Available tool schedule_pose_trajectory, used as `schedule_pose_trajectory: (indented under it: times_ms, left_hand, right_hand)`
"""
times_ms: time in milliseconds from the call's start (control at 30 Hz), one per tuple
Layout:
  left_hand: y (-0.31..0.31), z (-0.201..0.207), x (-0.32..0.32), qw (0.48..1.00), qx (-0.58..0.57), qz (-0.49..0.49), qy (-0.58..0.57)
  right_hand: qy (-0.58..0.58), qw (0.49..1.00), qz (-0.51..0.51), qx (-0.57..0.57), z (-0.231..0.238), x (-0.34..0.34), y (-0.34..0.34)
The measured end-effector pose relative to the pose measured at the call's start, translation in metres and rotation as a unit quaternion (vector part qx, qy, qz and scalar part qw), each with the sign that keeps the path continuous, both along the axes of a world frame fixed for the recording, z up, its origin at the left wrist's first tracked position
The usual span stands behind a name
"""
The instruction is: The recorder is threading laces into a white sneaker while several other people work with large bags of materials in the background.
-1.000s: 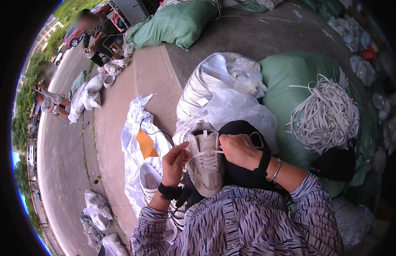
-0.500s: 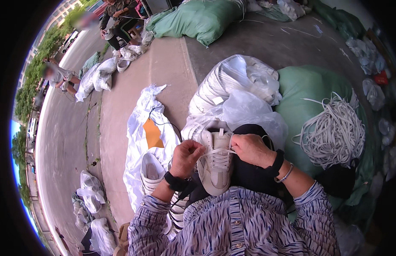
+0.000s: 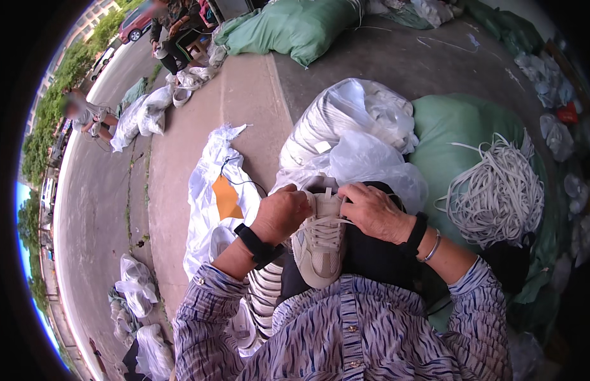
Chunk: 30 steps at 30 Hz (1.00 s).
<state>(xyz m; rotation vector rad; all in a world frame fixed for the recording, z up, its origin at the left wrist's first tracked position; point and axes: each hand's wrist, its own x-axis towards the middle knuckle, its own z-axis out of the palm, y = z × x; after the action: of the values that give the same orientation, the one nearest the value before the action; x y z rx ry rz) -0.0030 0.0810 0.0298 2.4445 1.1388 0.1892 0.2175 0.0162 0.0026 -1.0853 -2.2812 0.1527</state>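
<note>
- A beige lace-up sneaker lies on the person's lap, toe toward the body, on a black cloth that covers the knees.
- The left hand is closed around the left side of the sneaker near its tongue, fingers curled in at the top eyelets; a black band sits on that wrist.
- The right hand is closed on the right side of the sneaker's collar, fingertips pressed at the top of the white laces; a black band and a thin bracelet circle that wrist.
- Just beyond the sneaker stands a clear plastic bag stuffed with white soles.
- Right of the sneaker, a loose bundle of white laces rests on a green sack.
- Left of the sneaker, a white plastic sheet with an orange patch is spread on the concrete, and a stack of white shoes sits against the person's left knee.
- Far beyond the sneaker, at the kerb, two other people sit among white bags.
</note>
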Motion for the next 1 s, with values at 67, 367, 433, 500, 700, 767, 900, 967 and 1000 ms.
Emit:
schedule_pose_trajectory:
  times_ms: [67,367,433,500,700,767,900,967,1000]
  left_hand:
    - [0.007,0.004,-0.001,0.986,0.114,-0.108,-0.054]
    - [0.035,0.014,0.004,0.946,0.043,-0.318,0.052]
    - [0.037,0.014,0.002,0.947,0.0,-0.319,0.047]
    - [0.039,0.015,0.001,0.948,-0.011,-0.315,0.046]
    - [0.022,0.003,0.001,0.968,-0.017,-0.248,-0.019]
    - [0.02,-0.002,-0.003,0.972,-0.129,-0.171,-0.099]
    - [-0.001,-0.01,0.008,0.985,-0.062,-0.104,-0.119]
    - [-0.014,-0.007,0.016,0.988,-0.048,-0.088,-0.115]
    - [-0.018,-0.009,0.019,0.99,-0.006,-0.084,-0.111]
  right_hand:
    - [-0.027,0.999,0.003,-0.028,-0.004,-0.001,0.003]
    - [-0.122,0.989,0.055,-0.054,-0.003,0.001,0.012]
    - [-0.11,0.978,0.06,-0.165,0.009,-0.001,0.018]
    - [-0.124,0.964,0.052,-0.23,0.011,-0.006,0.028]
    - [-0.162,0.939,-0.013,-0.304,0.004,-0.02,0.028]
    - [-0.105,0.936,-0.036,-0.335,0.0,-0.021,0.027]
    - [0.165,0.949,-0.084,-0.255,-0.006,-0.009,0.049]
    - [0.455,0.81,-0.103,-0.356,0.023,0.01,0.072]
    - [0.554,0.754,-0.105,-0.337,0.042,0.014,0.075]
